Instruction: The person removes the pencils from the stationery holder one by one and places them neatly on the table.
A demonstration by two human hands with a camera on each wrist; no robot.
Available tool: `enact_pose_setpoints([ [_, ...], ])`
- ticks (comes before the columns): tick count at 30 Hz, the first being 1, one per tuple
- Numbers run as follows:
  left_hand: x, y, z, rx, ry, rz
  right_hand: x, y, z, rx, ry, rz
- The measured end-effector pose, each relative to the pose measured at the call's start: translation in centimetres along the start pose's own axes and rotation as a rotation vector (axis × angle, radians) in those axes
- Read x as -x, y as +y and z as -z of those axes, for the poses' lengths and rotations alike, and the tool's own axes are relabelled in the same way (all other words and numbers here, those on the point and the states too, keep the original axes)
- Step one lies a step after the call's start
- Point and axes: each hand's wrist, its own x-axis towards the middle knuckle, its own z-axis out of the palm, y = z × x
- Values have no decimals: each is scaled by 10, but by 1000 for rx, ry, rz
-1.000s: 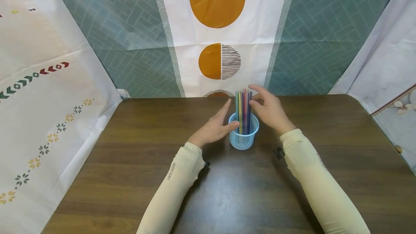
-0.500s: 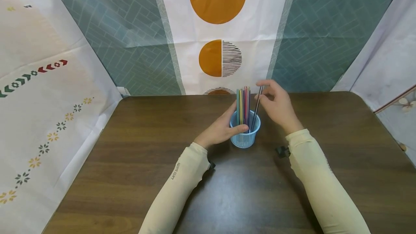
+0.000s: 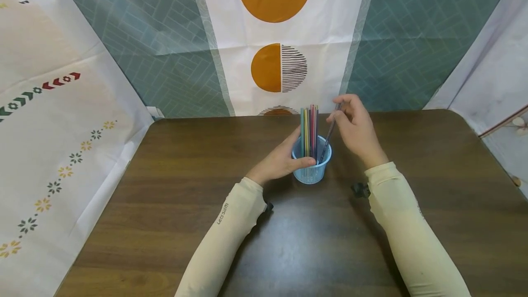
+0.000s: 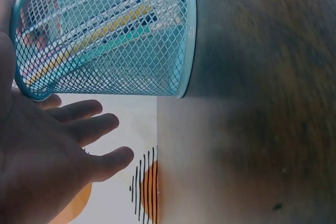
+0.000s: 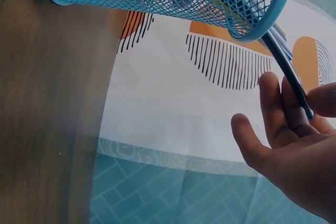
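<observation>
- Right hand [image 3: 358, 132]: thumb and fingertips nearly closed, pinching a dark slim stick [image 3: 331, 129] near its top.
- Left hand [image 3: 280, 162]: fingers spread and fairly straight beside the blue mesh cup [image 3: 308, 176], thumb across its rim.
- The stick's lower end is inside the cup; its long axis tilts, top leaning right.
- Left wrist view alone clearly shows yellow and green sticks [image 4: 113, 24] slanting behind the mesh.

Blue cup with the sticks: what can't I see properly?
Head: lower parts of the coloured sticks, behind the left hand and the mesh of the blue cup.
Left wrist: any writing on the sticks, too small and blurred behind mesh.
Right wrist: low end of the dark stick, behind the rim and mesh.
Right wrist: one side of the cup, cut off by the top edge.
</observation>
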Motion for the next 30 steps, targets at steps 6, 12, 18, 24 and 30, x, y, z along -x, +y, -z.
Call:
enact_pose_setpoints([
  [6,0,-1,1,33,-8,-20,0,-1,0,31,-37,9],
  [12,-2,-3,2,39,-23,-44,-2,4,2,7,-43,29],
  [18,-5,-5,3,37,-32,-66,-2,7,5,-57,-42,38],
  [24,-6,-7,2,45,-38,-59,-4,10,6,-91,-36,-36],
  [30,-6,-8,1,44,-28,-56,-7,11,6,-222,-4,-165],
])
